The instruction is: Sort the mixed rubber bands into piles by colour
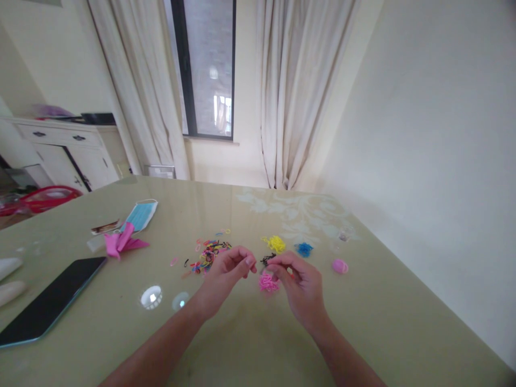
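Note:
My left hand [228, 272] and my right hand [299, 284] hover close together just above the green table [250, 344], both with fingers pinched. Something tiny sits between the fingertips; I cannot make it out. Right below the fingertips lies a small pile of pink rubber bands [268, 282], with a few black bands [266, 259] just behind it. A mixed heap of coloured bands [208, 253] lies beyond my left hand. A yellow pile [276, 243] and a blue pile [303, 249] sit farther back.
A pink round lump [339, 266] lies to the right. At the left are a dark tablet [48, 301], a pink folded paper [121, 242] and a blue face mask [140, 215]. A wall runs along the table's right edge. A window and curtains stand behind.

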`<state>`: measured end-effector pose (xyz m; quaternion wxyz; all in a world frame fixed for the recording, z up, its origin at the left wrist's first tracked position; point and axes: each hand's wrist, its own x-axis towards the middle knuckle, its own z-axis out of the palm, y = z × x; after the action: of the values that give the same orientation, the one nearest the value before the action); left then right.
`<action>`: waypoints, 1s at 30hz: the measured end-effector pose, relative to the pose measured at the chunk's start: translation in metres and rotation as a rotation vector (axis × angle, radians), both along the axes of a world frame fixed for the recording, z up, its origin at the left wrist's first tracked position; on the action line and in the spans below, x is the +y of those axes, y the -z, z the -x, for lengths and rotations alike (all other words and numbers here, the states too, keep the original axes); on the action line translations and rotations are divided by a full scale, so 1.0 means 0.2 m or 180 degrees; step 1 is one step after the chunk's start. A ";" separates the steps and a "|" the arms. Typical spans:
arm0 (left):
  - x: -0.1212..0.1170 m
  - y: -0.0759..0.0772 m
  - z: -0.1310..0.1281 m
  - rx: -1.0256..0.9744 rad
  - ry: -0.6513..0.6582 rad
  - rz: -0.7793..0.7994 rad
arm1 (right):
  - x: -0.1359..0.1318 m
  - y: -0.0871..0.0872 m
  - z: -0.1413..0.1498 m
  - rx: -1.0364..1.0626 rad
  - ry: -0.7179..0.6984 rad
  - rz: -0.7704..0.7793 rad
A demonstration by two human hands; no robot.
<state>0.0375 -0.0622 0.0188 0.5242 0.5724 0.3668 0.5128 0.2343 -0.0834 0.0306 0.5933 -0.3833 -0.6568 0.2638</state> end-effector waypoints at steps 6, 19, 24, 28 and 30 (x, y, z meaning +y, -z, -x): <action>0.12 0.00 0.09 0.0128 -0.0892 0.0059 | 0.01 -0.03 -0.02 0.0691 -0.0418 0.0301; 0.25 0.22 0.20 0.3804 -0.1310 -0.1322 | 0.04 0.00 -0.04 0.1334 -0.0708 0.0531; 0.28 0.25 0.18 0.4346 -0.1068 -0.1360 | 0.13 0.02 -0.10 0.0899 -0.0135 0.0674; 0.30 0.25 0.20 0.4303 -0.1197 -0.1385 | 0.22 0.09 -0.16 -0.0180 0.0387 0.0706; 0.30 0.25 0.21 0.4112 -0.1333 -0.1456 | 0.26 0.14 -0.18 -0.0679 0.0526 0.0615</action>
<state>-0.0039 -0.0013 -0.0314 -0.0403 0.7748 0.5893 0.2253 0.2703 -0.0319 0.0018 0.5003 -0.5171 -0.6540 0.2339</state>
